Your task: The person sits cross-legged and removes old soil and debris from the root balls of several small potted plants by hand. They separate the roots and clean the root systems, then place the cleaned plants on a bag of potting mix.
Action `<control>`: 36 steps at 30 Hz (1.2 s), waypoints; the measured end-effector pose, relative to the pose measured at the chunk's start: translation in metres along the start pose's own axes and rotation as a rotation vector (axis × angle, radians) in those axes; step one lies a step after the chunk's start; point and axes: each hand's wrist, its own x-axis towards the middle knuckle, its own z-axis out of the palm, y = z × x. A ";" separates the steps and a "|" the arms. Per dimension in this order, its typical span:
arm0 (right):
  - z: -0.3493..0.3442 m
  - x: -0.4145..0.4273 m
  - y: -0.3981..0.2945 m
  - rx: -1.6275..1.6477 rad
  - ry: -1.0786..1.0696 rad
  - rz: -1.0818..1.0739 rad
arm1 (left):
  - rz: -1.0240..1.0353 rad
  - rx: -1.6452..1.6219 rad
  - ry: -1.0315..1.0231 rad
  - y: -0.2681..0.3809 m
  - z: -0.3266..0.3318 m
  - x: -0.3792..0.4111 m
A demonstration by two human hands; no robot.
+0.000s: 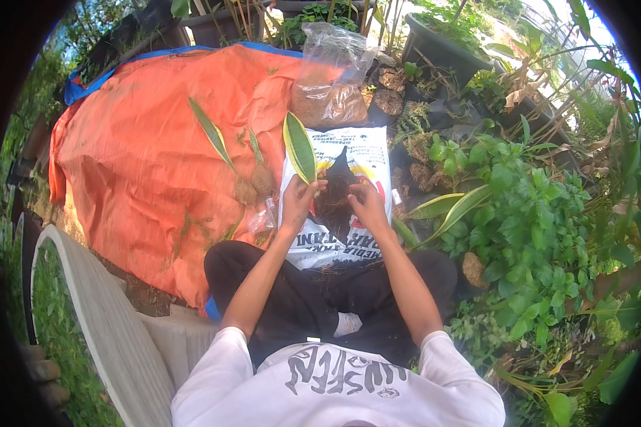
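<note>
My left hand (297, 202) pinches a snake plant leaf (301, 149), green with yellow margins, by its lower end. The leaf stands up and leans a little left. Under both hands lies a white printed plastic sack (315, 251) with a torn opening in its upper face. Dark, fibrous potting soil (333, 205) shows through the tear. My right hand (368, 205) is at the right edge of the opening, thumb and fingers bent close together; whether anything is between them cannot be made out. Two rooted snake plant cuttings, one long (213, 133) and one short (256, 147), lie to the left.
An orange tarpaulin (139, 160) with a blue edge spreads leftwards. Beyond the sack stands a clear plastic bag (328, 101) of brown material. A small clear plastic bag (262, 218) lies by my left forearm. Leafy plants (523, 224) crowd the right; a dark pot (443, 50) stands behind.
</note>
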 end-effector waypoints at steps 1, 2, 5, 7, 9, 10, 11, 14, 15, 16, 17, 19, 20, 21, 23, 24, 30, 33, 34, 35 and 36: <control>0.002 0.000 0.005 -0.107 0.018 -0.053 | 0.025 -0.006 0.000 0.001 0.001 0.001; 0.005 -0.004 0.010 -0.215 0.036 -0.105 | 0.049 -0.012 -0.001 0.002 0.003 0.001; 0.026 -0.012 0.010 -0.465 -0.092 -0.075 | 0.104 0.029 0.049 -0.009 0.005 -0.001; 0.045 -0.012 0.001 -0.643 -0.173 -0.065 | 0.150 0.151 0.103 -0.024 0.000 -0.001; 0.051 -0.008 -0.001 -0.742 -0.270 -0.020 | 0.101 0.139 0.082 -0.027 -0.002 0.000; 0.051 -0.006 0.005 -0.747 -0.243 -0.024 | 0.051 0.122 0.047 -0.020 0.002 -0.001; 0.052 -0.004 0.010 -0.752 -0.216 -0.028 | 0.000 0.105 0.012 -0.012 0.006 -0.001; 0.056 0.005 0.015 -0.775 -0.133 -0.106 | 0.000 0.146 0.019 -0.008 0.008 -0.003; 0.057 0.007 0.015 -0.778 -0.116 -0.142 | 0.019 0.161 0.028 -0.008 0.006 -0.004; 0.056 0.008 0.014 -0.767 -0.136 -0.142 | 0.040 0.185 0.042 -0.009 0.005 -0.004; 0.055 0.008 0.014 -0.757 -0.156 -0.141 | 0.062 0.208 0.055 -0.010 0.004 -0.003; 0.049 0.007 0.018 -0.708 -0.177 -0.133 | 0.064 0.198 0.072 -0.004 0.008 -0.004; 0.043 0.004 0.022 -0.669 -0.177 -0.125 | 0.045 0.167 0.075 -0.001 0.012 -0.005; 0.038 0.001 0.025 -0.629 -0.176 -0.118 | 0.026 0.137 0.078 0.003 0.015 -0.006; 0.025 -0.009 0.008 -0.653 -0.278 -0.039 | 0.028 0.183 0.083 0.004 0.008 -0.010; 0.017 -0.013 -0.005 -0.672 -0.325 0.002 | 0.031 0.200 0.083 0.005 0.007 -0.010; 0.018 -0.022 -0.020 -0.839 -0.503 0.125 | 0.082 0.227 0.089 -0.004 0.006 -0.006; 0.026 -0.027 0.004 -0.676 -0.336 -0.015 | 0.070 0.167 0.100 0.003 0.011 -0.008; 0.031 -0.028 0.011 -0.671 -0.281 -0.059 | 0.052 0.198 0.078 -0.001 0.008 -0.008; 0.036 -0.028 0.018 -0.665 -0.225 -0.103 | 0.034 0.228 0.056 -0.005 0.005 -0.008; 0.041 -0.026 0.019 -0.657 -0.168 -0.152 | 0.019 0.261 0.037 -0.006 0.002 -0.006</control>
